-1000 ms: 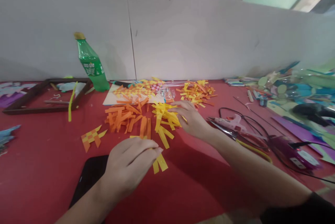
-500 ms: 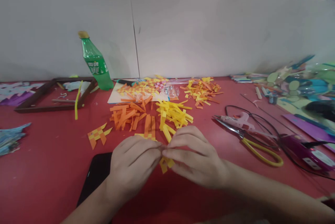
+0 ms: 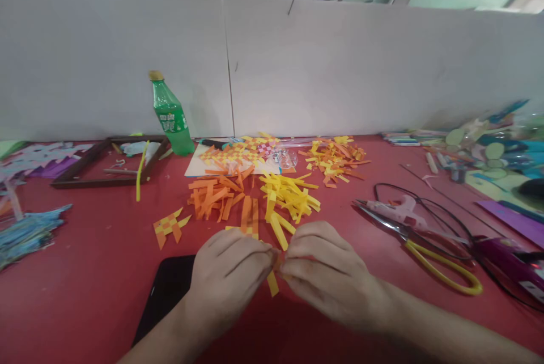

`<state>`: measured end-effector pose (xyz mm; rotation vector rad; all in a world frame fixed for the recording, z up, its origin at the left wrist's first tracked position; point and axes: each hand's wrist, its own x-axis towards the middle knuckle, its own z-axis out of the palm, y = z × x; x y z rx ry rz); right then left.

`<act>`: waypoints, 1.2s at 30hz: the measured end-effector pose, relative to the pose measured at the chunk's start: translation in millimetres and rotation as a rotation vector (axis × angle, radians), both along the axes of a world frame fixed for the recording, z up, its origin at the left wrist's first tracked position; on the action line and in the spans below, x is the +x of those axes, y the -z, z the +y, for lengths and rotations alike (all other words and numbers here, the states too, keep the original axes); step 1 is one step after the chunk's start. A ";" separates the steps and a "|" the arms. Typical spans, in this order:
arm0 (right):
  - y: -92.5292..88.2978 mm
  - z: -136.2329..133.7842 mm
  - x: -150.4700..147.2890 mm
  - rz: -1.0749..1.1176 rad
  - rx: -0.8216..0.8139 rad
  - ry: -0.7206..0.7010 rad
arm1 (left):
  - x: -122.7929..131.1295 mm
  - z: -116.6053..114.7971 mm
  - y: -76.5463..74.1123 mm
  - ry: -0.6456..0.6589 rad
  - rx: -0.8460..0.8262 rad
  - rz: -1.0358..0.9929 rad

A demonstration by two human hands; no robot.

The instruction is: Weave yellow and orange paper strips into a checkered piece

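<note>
My left hand [image 3: 233, 273] and my right hand [image 3: 327, 273] meet low in the middle of the head view, fingertips pinched together. Between them is a small woven paper piece [image 3: 272, 283] in orange and yellow, mostly hidden by the fingers. One yellow strip end of it hangs below. Just beyond the hands lie orange paper strips [image 3: 212, 197] and yellow paper strips [image 3: 293, 197]. A finished-looking woven paper fish [image 3: 169, 227] rests to the left of my left hand. Partly under my left forearm is a black phone [image 3: 170, 282].
Scissors with yellow handles [image 3: 442, 267], a pink glue gun [image 3: 402, 211] and a black cable lie at right. A green bottle [image 3: 172, 117] stands by the white partition [image 3: 340, 63], beside a brown frame [image 3: 102, 183]. More orange and yellow scraps [image 3: 335, 154] are heaped behind.
The view has shifted, so everything sits lower and a little further right. Both hands keep pinching the woven paper piece; less of its yellow part shows now.
</note>
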<state>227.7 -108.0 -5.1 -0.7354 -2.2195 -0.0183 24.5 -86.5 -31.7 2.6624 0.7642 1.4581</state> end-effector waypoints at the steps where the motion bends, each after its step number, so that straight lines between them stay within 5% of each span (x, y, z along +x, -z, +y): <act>1: -1.5 -0.8 -0.2 -0.008 0.001 0.009 | 0.0 -0.2 -0.5 -0.003 0.003 -0.002; 17: -6.2 -16.2 7.3 -0.105 -0.064 0.016 | 0.1 -4.6 -0.6 -0.044 0.054 0.020; 27: -25.6 -21.0 14.9 0.101 -0.066 0.020 | -10.9 -1.3 -12.7 -0.058 0.164 -0.009; 36: -19.3 -4.9 8.3 0.159 -0.248 -0.013 | -11.7 -1.2 -7.2 -0.025 0.138 0.014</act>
